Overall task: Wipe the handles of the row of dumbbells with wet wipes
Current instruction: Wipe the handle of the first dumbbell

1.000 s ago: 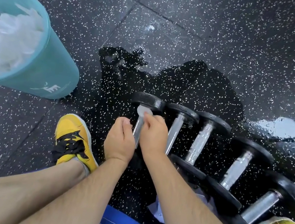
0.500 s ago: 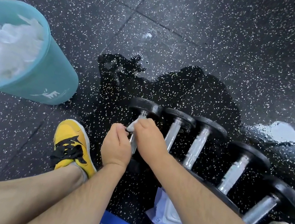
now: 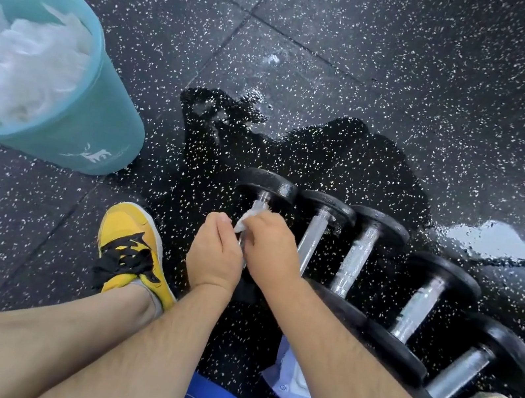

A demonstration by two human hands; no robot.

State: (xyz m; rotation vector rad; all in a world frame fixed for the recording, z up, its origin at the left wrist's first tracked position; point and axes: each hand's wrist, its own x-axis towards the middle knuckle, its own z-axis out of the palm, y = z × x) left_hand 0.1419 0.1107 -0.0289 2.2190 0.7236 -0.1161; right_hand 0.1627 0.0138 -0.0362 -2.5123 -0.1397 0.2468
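Speckled black rubber floor [image 3: 415, 68] | leftmost chrome dumbbell handle [image 3: 259, 202] runs away from me | my right hand [image 3: 271, 252] pinches white wet wipe [image 3: 248, 218] against it | my left hand [image 3: 215, 257]: hold cannot be told

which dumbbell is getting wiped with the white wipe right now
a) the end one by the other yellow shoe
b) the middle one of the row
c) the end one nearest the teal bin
c: the right hand pinches the white wipe against the handle of the end dumbbell nearest the teal bin, with the left hand close beside it.
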